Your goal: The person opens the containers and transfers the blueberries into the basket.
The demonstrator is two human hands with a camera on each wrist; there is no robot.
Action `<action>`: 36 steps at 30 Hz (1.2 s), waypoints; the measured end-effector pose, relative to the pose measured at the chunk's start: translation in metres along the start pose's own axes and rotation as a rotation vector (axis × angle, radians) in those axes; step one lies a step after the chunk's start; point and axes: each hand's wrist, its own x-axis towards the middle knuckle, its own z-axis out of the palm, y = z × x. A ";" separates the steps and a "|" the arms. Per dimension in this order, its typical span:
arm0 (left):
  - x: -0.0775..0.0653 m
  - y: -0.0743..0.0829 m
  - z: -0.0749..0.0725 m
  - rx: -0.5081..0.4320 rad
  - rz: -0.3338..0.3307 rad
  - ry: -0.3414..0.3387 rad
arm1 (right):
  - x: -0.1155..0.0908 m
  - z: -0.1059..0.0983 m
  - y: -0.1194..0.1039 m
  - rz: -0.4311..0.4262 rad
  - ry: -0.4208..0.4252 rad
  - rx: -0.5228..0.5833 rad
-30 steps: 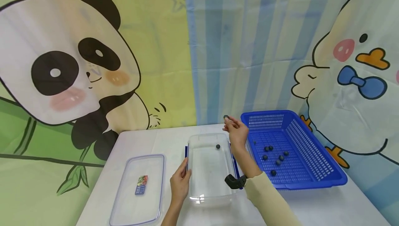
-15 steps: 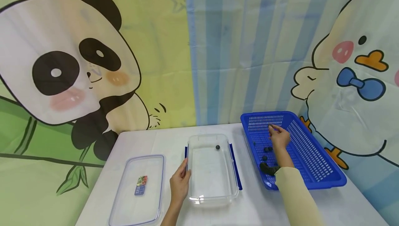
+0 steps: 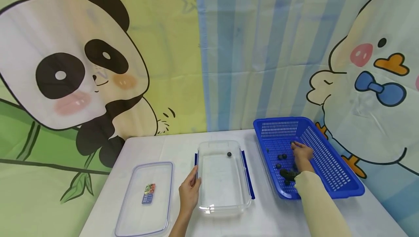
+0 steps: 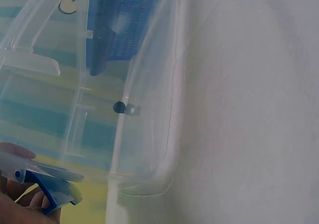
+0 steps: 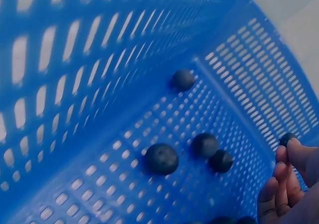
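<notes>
My left hand (image 3: 190, 191) grips the left side of a clear plastic food container (image 3: 222, 184) at its blue side latch. In the left wrist view, fingers (image 4: 37, 201) curl beside the blue latch (image 4: 55, 189). A lone blueberry (image 3: 229, 154) lies near the container's far end. My right hand (image 3: 302, 154) reaches inside the blue basket (image 3: 330, 164), pinching a blueberry (image 5: 287, 138) between thumb and fingertips. More blueberries (image 3: 282, 156) lie on the basket floor; some are hidden under the right hand and the black wrist camera.
A clear lid (image 3: 158, 189) with a coloured label (image 3: 148, 193) lies flat left of the container. The container's right blue latch (image 3: 248, 175) hangs outward, with a strip of white table (image 3: 266, 211) between it and the basket. A cartoon curtain (image 3: 229, 66) closes off the back.
My right hand has moved from above the container's far right corner rightward over the basket, then lower into it, the blueberry still pinched. The left hand keeps its place on the container.
</notes>
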 end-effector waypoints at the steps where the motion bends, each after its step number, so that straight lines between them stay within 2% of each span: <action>1: 0.000 -0.004 0.000 0.000 -0.003 0.001 | -0.005 -0.003 -0.001 0.008 -0.010 0.001; 4: 0.001 -0.018 0.002 0.004 -0.012 0.004 | -0.024 -0.016 -0.013 0.057 -0.039 0.000; 7: 0.001 -0.027 0.004 -0.002 -0.019 0.004 | -0.045 -0.029 -0.034 0.114 -0.037 0.004; 10: 0.001 -0.030 0.004 -0.010 -0.011 0.005 | -0.061 -0.038 -0.055 0.103 -0.071 -0.057; 12: 0.001 -0.030 0.004 -0.007 -0.008 0.005 | -0.062 -0.037 -0.061 0.057 -0.080 -0.067; 14: 0.001 -0.028 0.005 0.000 -0.003 0.003 | -0.056 -0.029 -0.063 -0.020 -0.126 -0.057; 17: 0.001 -0.020 0.004 -0.001 -0.001 0.000 | -0.039 -0.004 -0.056 -0.155 -0.192 0.027; 19: 0.001 -0.011 0.003 -0.003 0.006 -0.001 | -0.029 0.017 -0.052 -0.283 -0.278 0.038; 22: 0.000 0.002 0.002 -0.009 0.011 0.000 | -0.037 0.036 -0.065 -0.391 -0.437 0.048; 24: 0.000 0.007 0.002 -0.012 0.006 -0.004 | -0.064 0.031 -0.095 -0.412 -0.571 0.015; 25: -0.001 0.009 0.002 -0.014 0.000 -0.007 | -0.076 0.028 -0.108 -0.420 -0.653 0.040; 27: 0.000 0.010 0.003 -0.012 -0.005 -0.011 | -0.118 0.011 -0.147 -0.409 -0.758 0.006; 28: 0.000 0.009 0.003 -0.011 -0.005 -0.011 | -0.138 0.003 -0.163 -0.430 -0.800 -0.009; 29: 0.000 0.009 0.003 -0.008 -0.005 -0.010 | -0.161 -0.005 -0.180 -0.443 -0.825 -0.030; 31: 0.000 0.009 0.003 0.002 0.003 -0.002 | -0.191 -0.011 -0.199 -0.463 -0.862 -0.018; 32: 0.000 0.008 0.003 0.009 0.008 0.004 | -0.211 -0.014 -0.212 -0.452 -0.857 -0.047; 34: 0.000 0.008 0.003 0.013 0.011 0.013 | -0.229 -0.006 -0.216 -0.435 -0.885 0.000; 36: 0.000 0.009 0.002 0.017 0.008 0.017 | -0.245 0.010 -0.214 -0.372 -0.872 0.063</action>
